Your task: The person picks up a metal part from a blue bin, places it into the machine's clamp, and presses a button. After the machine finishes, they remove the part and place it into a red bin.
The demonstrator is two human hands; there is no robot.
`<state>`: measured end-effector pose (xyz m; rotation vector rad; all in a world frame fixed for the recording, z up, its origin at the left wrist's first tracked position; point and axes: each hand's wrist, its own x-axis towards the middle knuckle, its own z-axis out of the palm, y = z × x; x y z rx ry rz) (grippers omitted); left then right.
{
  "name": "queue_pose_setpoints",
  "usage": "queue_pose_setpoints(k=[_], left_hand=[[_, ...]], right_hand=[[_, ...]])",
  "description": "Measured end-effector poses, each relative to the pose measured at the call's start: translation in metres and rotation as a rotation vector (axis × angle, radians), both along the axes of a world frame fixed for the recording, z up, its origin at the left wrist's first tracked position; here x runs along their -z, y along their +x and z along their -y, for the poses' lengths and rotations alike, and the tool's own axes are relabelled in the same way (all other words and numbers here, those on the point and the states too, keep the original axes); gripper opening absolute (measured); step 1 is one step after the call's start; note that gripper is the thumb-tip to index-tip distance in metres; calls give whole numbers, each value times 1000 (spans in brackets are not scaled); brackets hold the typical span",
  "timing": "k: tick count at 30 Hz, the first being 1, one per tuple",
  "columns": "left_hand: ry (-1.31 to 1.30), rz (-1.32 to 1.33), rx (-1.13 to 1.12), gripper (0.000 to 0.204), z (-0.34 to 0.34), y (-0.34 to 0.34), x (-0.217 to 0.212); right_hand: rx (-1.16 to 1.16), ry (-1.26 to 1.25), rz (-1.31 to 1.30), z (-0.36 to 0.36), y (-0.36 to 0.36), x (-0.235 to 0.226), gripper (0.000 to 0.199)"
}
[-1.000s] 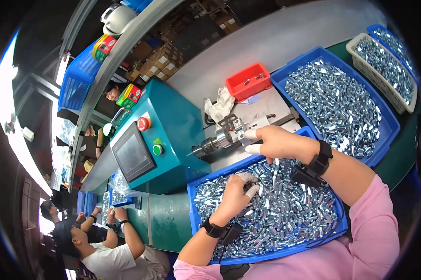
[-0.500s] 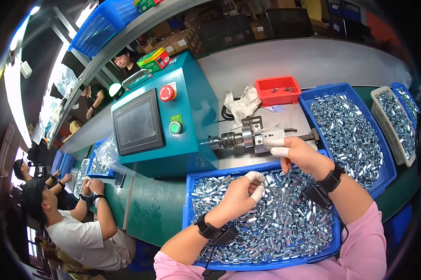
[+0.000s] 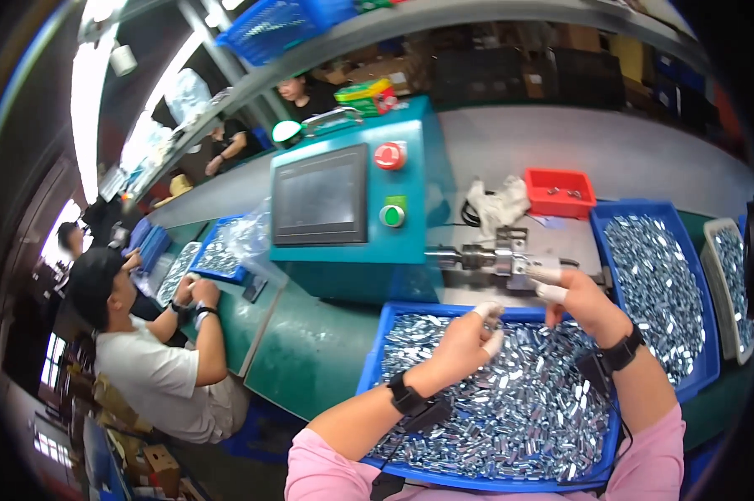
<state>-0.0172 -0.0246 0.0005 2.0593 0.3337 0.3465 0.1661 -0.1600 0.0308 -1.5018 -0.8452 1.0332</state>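
Note:
My left hand [image 3: 462, 344], white covers on its fingertips, is curled closed above a blue bin [image 3: 375, 355] full of small shiny metal sleeves [image 3: 510, 417]. What its fingers pinch is too small to make out. My right hand [image 3: 590, 302], also with white fingertip covers, is at the clamping fixture [image 3: 515, 260] of a teal machine [image 3: 431, 175]. Its thumb and forefinger are bent together against the fixture's right side, and anything between them is hidden. A metal chuck [image 3: 475, 255] points from the machine towards the fixture.
A red tray [image 3: 561, 204] with a few parts and a white cloth glove [image 3: 498, 200] lie behind the fixture. Another blue bin of sleeves [image 3: 657, 292] stands right, beside a pale basket [image 3: 732, 292]. A co-worker [image 3: 155, 351] sits at the left. The machine carries a screen [image 3: 320, 196].
The view has swung left, so the bench and machine sit further right in the picture. Both hands keep nearly the same places over the bin and at the fixture.

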Motion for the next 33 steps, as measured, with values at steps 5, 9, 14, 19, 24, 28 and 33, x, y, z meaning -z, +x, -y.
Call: queue_pose_setpoints(k=[5,9,14,19,24,28,33], left_hand=[[2,55,-38,37,-8,-2,0],[38,104,-53,34,-13,-3,3],[177,240,8,27,-24,1,17],[320,316,86,24,-23,5,29],[316,324,93,23,-21,5,26],[322,334,7,22,-23,2,25],[323,387,17,20,-22,9,25]], right_hand=[[103,4,172,3,4,-4,34],[170,-117,359,-7,6,-13,31],[305,-490,892,-39,-9,-42,36],[367,-396,1341,-59,-5,-29,40],[433,-474,1494,-58,2,-26,38],[663,-564,1397,-32,37,-29,35],[713,-829,1455,56,134,15,37]])
